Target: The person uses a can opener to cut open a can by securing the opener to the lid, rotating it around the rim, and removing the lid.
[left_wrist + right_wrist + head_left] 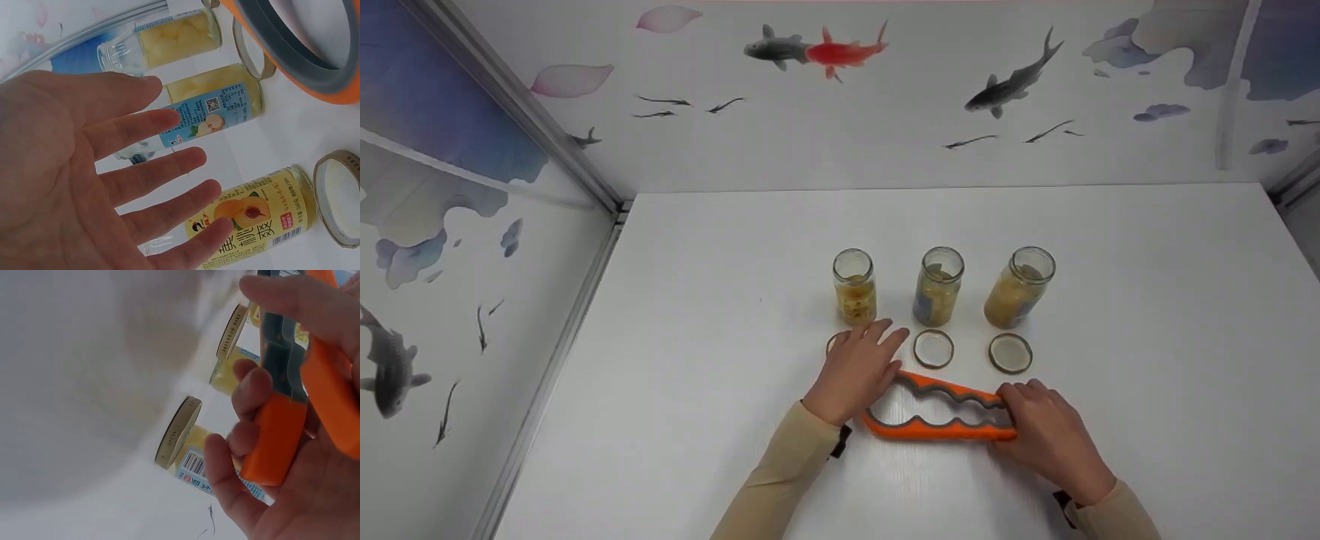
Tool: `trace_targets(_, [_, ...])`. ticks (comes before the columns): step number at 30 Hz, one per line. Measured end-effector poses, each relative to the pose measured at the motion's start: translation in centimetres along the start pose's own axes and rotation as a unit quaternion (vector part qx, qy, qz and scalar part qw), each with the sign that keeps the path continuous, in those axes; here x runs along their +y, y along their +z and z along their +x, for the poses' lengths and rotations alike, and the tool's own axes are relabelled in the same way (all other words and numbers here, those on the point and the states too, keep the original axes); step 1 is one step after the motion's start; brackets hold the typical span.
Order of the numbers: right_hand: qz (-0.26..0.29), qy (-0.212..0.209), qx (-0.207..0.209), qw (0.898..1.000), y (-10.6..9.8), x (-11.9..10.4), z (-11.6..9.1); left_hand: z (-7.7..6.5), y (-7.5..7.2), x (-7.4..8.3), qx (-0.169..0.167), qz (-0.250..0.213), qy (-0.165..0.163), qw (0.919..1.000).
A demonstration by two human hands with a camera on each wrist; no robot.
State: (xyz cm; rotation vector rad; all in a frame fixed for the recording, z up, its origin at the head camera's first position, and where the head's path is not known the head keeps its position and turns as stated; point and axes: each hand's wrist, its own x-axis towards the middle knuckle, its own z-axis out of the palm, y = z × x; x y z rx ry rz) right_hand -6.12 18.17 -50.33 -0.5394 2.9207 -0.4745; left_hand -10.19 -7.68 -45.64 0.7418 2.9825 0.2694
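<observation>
My right hand [1048, 429] grips the handle end of an orange jar opener [937, 432] with grey wavy inner edges, its fingers and thumb curled round the handles. The opener lies level, its rounded end to the left. Beside that end my left hand [856, 369] has its fingers spread and nearly straight, as the left wrist view confirms, over the left lid [829, 345]. Ahead stand three uncapped glass jars of yellow fruit: left jar [855, 296], middle jar [938, 296] and right jar [1014, 298]. The middle lid [934, 349] and right lid [1010, 353] lie before their jars.
A white table [712, 255] carries everything. Behind it rises a white wall panel [885, 142] printed with fish; another panel [540, 247] with a metal frame [592, 289] bounds the left side.
</observation>
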Motion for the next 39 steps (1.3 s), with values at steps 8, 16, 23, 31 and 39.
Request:
trace_targets(8, [0.035, -0.045, -0.025, 0.998, 0.1, 0.6, 0.2, -0.2, 0.2, -0.1, 0.023, 0.0, 0.021, 0.9995])
trace_targets(16, [0.06, -0.061, -0.023, 0.996, 0.2, 1.1, 0.4, -0.2, 0.6, 0.0, 0.029, -0.004, 0.024, 0.9993])
trace_targets(23, [0.063, -0.055, -0.006, 0.996, 0.3, 1.2, 0.2, -0.1, 0.6, 0.0, 0.022, -0.008, 0.023, 0.9995])
trace_targets(31, [0.051, -0.039, -0.004, 0.998, 0.6, 0.9, 0.2, 0.0, 0.7, -0.1, 0.009, -0.026, 0.014, 0.9995])
trace_targets(39, [0.043, -0.033, 0.0, 0.999, 0.6, 0.7, 0.1, -0.2, 0.7, -0.4, 0.013, -0.055, -0.003, 0.9984])
